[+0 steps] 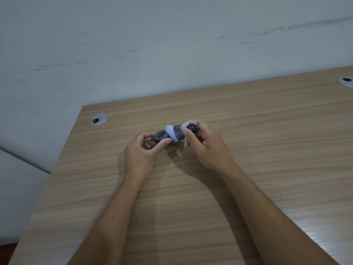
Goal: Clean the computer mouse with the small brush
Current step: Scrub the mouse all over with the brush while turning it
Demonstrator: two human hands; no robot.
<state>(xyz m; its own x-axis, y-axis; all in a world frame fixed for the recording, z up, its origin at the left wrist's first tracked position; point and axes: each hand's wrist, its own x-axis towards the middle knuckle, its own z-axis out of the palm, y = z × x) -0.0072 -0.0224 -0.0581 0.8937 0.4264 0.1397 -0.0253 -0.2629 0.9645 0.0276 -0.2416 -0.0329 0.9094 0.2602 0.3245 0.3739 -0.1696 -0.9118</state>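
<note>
A dark grey computer mouse (160,138) rests low over the wooden desk, held between the thumb and fingers of my left hand (142,150). My right hand (202,144) grips a small brush (178,133) with a dark grey body, a black end cap and a pale bluish-white bristle head. The bristle head lies on the right end of the mouse. My fingers hide part of the mouse and the rear of the brush.
The wooden desk (248,150) stands against a pale wall. Two round metal cable grommets sit in it, one at the back left (99,119) and one at the far right (345,81). The desk's left edge runs diagonally past my left forearm.
</note>
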